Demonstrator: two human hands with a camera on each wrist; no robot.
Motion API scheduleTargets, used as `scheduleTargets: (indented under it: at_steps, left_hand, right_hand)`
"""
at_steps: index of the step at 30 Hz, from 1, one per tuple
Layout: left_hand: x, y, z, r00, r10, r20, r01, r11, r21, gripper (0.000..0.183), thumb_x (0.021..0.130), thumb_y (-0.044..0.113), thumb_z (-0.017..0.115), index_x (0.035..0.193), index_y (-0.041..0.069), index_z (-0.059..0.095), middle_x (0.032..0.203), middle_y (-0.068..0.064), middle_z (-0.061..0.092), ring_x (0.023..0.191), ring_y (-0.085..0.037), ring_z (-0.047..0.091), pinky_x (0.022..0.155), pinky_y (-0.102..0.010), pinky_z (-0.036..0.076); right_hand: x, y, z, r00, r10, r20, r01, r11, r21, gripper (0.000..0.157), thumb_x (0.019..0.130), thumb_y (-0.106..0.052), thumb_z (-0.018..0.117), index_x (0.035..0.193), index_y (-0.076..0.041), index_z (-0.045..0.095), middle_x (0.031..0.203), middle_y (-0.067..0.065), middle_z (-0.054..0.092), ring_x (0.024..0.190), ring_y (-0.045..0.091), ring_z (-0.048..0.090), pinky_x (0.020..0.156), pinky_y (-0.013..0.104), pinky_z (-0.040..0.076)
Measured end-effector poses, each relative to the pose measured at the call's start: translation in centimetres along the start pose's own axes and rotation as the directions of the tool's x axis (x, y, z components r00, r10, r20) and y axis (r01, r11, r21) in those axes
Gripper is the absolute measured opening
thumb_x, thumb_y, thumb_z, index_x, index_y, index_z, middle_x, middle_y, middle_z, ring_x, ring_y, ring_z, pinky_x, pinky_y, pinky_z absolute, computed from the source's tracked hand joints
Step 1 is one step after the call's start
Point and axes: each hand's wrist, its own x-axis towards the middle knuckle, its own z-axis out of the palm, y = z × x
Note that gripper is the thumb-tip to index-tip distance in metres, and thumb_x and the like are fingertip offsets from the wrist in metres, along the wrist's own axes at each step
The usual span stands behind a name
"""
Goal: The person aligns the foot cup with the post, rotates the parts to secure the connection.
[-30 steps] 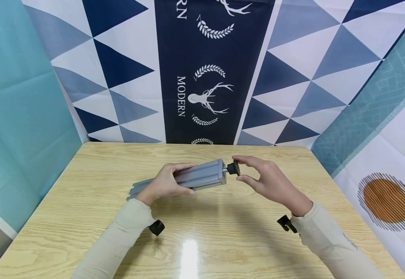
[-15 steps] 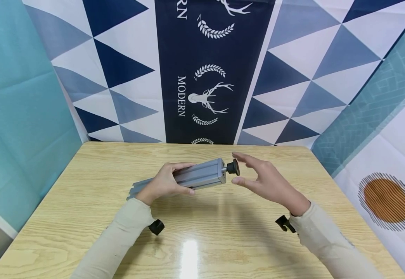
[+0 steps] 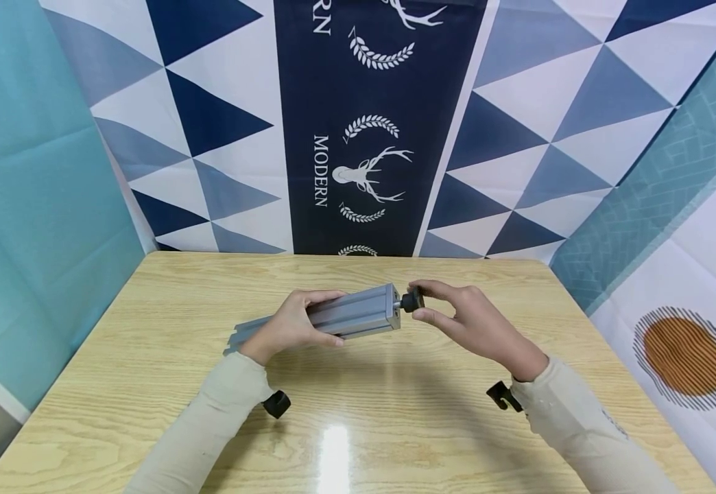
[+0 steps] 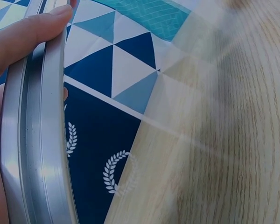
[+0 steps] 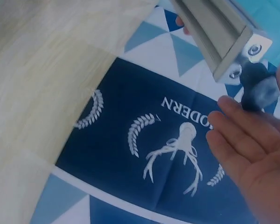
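Observation:
A silver-grey aluminium profile [image 3: 361, 312] with grooved sides slants over the wooden table, its end plate toward the right. My left hand [image 3: 299, 319] grips it around the middle; in the left wrist view the thumb lies across the grooved profile [image 4: 53, 140]. From the end plate a short metal stud sticks out, bearing a black levelling foot [image 3: 412, 300]. Thumb and forefinger of my right hand [image 3: 478, 319] pinch this foot by its rim. In the right wrist view the black foot [image 5: 259, 91] sits between thumb and fingers, and the other fingers extend below it.
The wooden table [image 3: 210, 412] extends below both hands. Behind it hangs a patterned cloth [image 3: 364, 137], with a teal cloth [image 3: 43, 171] at the left. Black camera mounts [image 3: 276, 403] hang under both wrists.
Half a second ago my right thumb and fingers were spread apart from the foot; now they have closed on it again. My left hand and the profile have stayed almost still.

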Motion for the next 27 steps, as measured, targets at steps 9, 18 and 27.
scheduleTargets:
  at_steps: [9,18,27]
  left_hand:
    - [0.01,-0.21,0.13,1.000,0.021,-0.001,-0.021,1.000,0.002,0.072,0.062,0.009,0.091,0.127,0.018,0.064,0.128,-0.002,0.062,0.108,-0.018,0.059,0.094,-0.038,0.045]
    - [-0.07,-0.23,-0.11,1.000,0.003,-0.008,-0.003,1.000,-0.012,0.072,0.062,0.013,0.091,0.128,0.019,0.063,0.130,-0.002,0.060,0.109,-0.018,0.059,0.094,-0.038,0.045]
    - [-0.09,-0.22,0.11,1.000,0.017,0.001,-0.017,1.000,-0.014,0.072,0.061,0.013,0.091,0.128,0.020,0.064,0.128,0.000,0.062,0.108,-0.017,0.059,0.094,-0.039,0.045]
  right_hand:
    - [0.05,0.05,0.51,0.990,0.141,0.019,-0.142,0.986,0.090,0.050,0.097,-0.040,0.053,0.128,-0.002,0.059,0.115,0.012,0.068,0.104,0.026,0.066,0.084,0.049,0.051]
    - [-0.14,0.13,0.16,0.989,-0.147,-0.019,0.146,0.988,-0.048,0.080,0.081,-0.006,0.076,0.149,-0.020,0.037,0.147,0.004,0.044,0.130,0.025,0.047,0.099,0.042,0.045]
    - [-0.12,-0.03,0.39,0.999,-0.034,-0.023,0.033,0.998,-0.057,0.047,0.093,-0.024,0.065,0.135,-0.006,0.055,0.124,0.012,0.064,0.063,0.006,0.063,0.073,0.033,0.052]
